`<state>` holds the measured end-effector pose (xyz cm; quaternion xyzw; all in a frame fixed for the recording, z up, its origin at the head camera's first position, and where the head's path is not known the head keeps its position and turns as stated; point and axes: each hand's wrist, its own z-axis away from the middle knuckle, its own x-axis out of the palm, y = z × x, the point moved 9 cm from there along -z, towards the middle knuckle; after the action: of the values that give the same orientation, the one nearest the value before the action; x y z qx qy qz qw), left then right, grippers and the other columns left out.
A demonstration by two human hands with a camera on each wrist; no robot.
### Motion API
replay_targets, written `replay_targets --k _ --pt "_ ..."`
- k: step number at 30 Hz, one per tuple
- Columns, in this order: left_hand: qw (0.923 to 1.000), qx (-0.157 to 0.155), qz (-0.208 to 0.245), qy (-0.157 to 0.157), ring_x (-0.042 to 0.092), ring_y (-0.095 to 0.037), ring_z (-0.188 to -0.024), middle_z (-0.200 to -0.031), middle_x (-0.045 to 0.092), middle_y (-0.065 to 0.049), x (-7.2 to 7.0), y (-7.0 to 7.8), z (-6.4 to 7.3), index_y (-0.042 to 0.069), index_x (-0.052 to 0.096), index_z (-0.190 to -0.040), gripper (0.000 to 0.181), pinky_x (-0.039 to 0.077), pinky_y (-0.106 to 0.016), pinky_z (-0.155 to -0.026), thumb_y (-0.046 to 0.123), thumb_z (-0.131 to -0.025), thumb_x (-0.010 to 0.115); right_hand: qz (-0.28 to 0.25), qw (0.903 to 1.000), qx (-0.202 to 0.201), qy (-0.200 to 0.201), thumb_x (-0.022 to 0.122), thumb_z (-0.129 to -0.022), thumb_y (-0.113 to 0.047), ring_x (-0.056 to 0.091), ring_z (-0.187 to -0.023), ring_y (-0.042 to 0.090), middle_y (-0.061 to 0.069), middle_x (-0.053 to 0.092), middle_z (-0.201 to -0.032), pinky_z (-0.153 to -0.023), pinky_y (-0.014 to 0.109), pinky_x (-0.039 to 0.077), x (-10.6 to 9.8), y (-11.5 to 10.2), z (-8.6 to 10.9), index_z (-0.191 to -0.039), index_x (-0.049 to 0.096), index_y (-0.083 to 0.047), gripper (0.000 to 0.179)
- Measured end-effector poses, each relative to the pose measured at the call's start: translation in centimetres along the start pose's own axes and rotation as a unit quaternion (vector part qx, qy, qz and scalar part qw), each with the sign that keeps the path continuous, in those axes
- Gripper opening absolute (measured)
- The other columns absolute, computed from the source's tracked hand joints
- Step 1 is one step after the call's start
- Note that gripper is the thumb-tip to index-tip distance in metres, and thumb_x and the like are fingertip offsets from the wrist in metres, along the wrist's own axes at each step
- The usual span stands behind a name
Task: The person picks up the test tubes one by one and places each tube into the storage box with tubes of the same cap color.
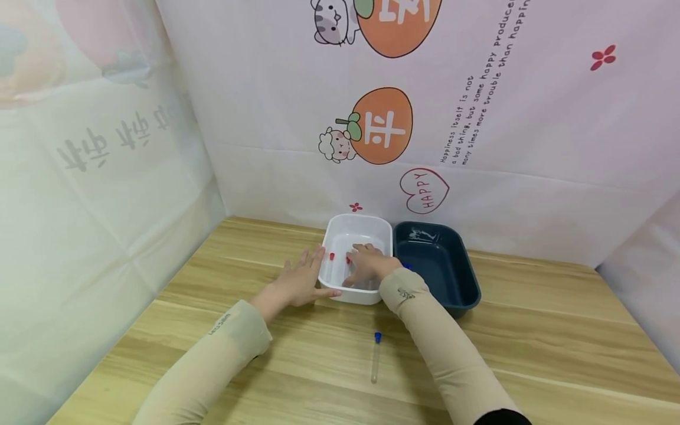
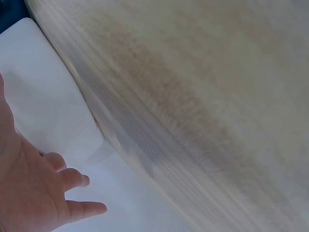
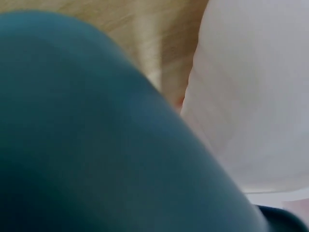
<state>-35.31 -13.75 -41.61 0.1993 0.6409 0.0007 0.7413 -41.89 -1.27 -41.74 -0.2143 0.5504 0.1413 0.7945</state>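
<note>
My left hand (image 1: pixel 300 282) rests at the left front corner of a white plastic basin (image 1: pixel 330 233), its fingers straight along the side and the thumb over the front rim. In the left wrist view that hand (image 2: pixel 34 188) shows spread fingers beside the basin's white wall (image 2: pixel 43 87). My right hand (image 1: pixel 369 264) reaches down inside the basin, thumb and fingers apart. Close to its fingertips is a small red cap (image 1: pixel 348 260), partly covered. Another red cap (image 1: pixel 332 256) lies to its left. The right wrist view shows only basin walls, no fingers.
A dark blue basin (image 1: pixel 467 265) stands against the white one's right side, with a bit of blue cap (image 1: pixel 406 265) beside my right wrist. A clear test tube with a blue cap (image 1: pixel 376 357) lies on the wooden table (image 1: pixel 308 378) in front. A printed cloth (image 1: pixel 276 106) hangs behind.
</note>
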Motion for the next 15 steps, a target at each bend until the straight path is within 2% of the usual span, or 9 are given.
replay_targets --k 7,15 --pt "1.0000 0.003 0.000 -0.002 0.006 -0.039 -0.155 -0.172 0.002 -0.011 0.0 0.2 0.1 0.004 0.005 -0.165 0.114 0.012 -0.073 -0.115 0.073 -0.091 0.058 -0.021 0.9998 -0.003 0.006 0.076 -0.090 -0.050 0.018 -0.154 0.037 0.012 0.023 -0.168 -0.122 0.055 0.020 -0.6 -0.1 0.4 -0.161 0.037 -0.014 0.088" --pt "1.0000 0.005 -0.007 0.003 0.008 -0.039 -0.155 -0.172 0.003 -0.010 0.0 0.1 -0.1 0.003 0.005 -0.165 0.115 0.013 -0.072 -0.115 0.075 -0.090 0.057 -0.036 0.9968 -0.041 0.059 0.072 -0.097 -0.040 0.026 -0.150 0.042 0.019 0.029 -0.165 -0.120 0.054 0.026 -2.5 -0.8 1.0 -0.159 0.037 -0.007 0.079"
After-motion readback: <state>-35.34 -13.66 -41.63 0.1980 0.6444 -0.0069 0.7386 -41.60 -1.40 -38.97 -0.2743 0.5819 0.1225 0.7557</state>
